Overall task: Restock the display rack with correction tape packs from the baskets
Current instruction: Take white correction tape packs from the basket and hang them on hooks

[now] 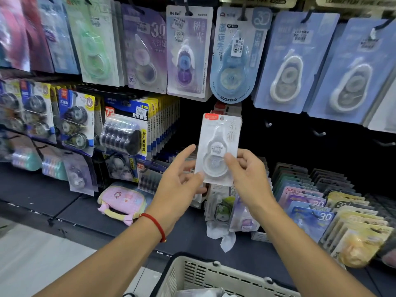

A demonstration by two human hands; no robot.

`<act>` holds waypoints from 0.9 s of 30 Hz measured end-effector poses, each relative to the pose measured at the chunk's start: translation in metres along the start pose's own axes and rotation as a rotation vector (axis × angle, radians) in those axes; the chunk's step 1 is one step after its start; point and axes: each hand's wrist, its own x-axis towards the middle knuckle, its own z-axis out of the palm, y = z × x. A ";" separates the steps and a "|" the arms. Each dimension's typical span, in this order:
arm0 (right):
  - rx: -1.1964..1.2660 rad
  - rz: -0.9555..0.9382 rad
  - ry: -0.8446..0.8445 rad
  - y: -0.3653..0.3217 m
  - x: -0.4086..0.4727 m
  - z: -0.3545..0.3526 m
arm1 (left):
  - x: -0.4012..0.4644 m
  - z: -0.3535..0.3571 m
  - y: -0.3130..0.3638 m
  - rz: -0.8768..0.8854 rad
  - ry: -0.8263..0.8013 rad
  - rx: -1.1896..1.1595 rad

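I hold a white correction tape pack (218,146) upright in front of the dark display rack (300,136). My right hand (248,179) pinches its lower right side, thumb on the front. My left hand (180,179) grips the lower left edge, its index finger stretched out. More packs of the same kind hang just behind it on a hook (222,107). A beige plastic basket (205,275) sits below my arms at the bottom edge.
Bare hooks (319,132) stick out of the rack to the right of the pack. Blue packs (285,61) hang above; refill packs (126,129) hang on the left. Rows of packs (321,211) stand in trays lower right. A pink pouch (122,202) lies on the shelf.
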 end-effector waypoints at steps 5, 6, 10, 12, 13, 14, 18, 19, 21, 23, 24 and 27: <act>0.005 -0.004 0.073 -0.004 0.000 -0.001 | -0.003 0.005 -0.001 0.009 -0.045 -0.023; 0.003 -0.011 0.084 -0.004 0.000 -0.001 | -0.002 0.005 -0.001 0.008 -0.046 -0.031; -0.209 -0.001 0.116 -0.002 0.001 -0.002 | 0.000 -0.001 0.001 0.025 -0.049 0.125; -0.486 -0.045 0.124 0.004 -0.002 -0.002 | 0.001 -0.009 0.001 0.055 0.013 0.336; -0.649 -0.135 0.129 0.008 -0.005 -0.002 | 0.003 -0.016 0.001 0.083 0.067 0.442; -0.791 -0.269 0.116 0.012 -0.008 -0.002 | 0.004 -0.023 0.002 0.117 0.125 0.537; -1.026 -0.589 -0.119 0.029 -0.004 0.002 | 0.018 -0.053 0.010 0.200 0.308 0.805; -1.086 -0.568 -0.149 0.031 0.003 0.005 | 0.021 -0.060 0.010 0.192 0.332 0.837; -1.206 -0.499 -0.157 0.032 0.018 0.013 | 0.025 -0.071 0.006 0.150 0.329 0.850; -1.300 -0.440 -0.147 0.032 0.034 0.020 | 0.027 -0.077 -0.002 0.116 0.281 0.840; -1.327 -0.407 -0.138 0.032 0.041 0.023 | 0.028 -0.079 -0.005 0.114 0.266 0.830; -1.343 -0.300 -0.132 0.035 0.060 0.027 | 0.030 -0.084 -0.010 0.125 0.261 0.804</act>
